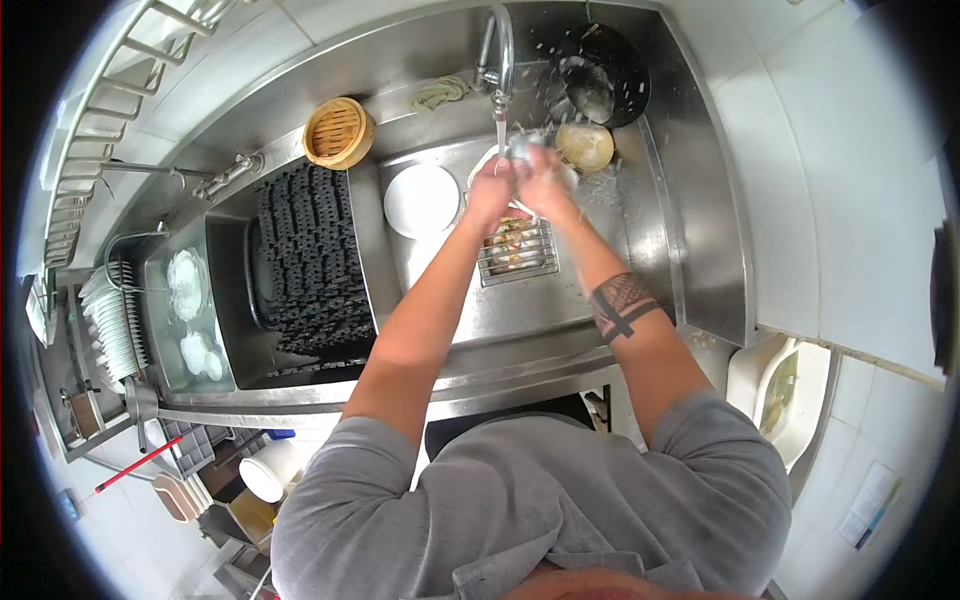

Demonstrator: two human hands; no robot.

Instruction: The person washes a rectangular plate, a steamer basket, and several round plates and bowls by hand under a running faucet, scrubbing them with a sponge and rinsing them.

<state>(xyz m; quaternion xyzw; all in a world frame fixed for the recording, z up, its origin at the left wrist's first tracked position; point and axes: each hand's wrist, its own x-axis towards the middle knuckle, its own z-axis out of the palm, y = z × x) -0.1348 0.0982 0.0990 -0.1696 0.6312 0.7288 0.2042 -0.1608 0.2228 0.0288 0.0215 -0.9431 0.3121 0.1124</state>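
Water runs from the tap [502,70] onto my two hands over the sink. My left hand [489,192] is closed on the near left edge of a white plate [480,163], which my hands largely cover. Against the plate, my right hand [543,182] is smeared by motion, its fingers curled around a pale blue-grey thing [524,146] too blurred to name. Just below the hands, a wire drain basket [520,270] holds food scraps. Left of my left hand, a round white plate [422,201] lies on the sink floor. A yellowish round bowl [585,147] sits beside my right hand.
A dark wok [605,80] stands at the back right, splashed with water. On the back ledge are a bamboo steamer [339,133] and a green cloth [438,93]. Black perforated mats [310,260] fill the middle basin; plates [110,315] stand racked far left.
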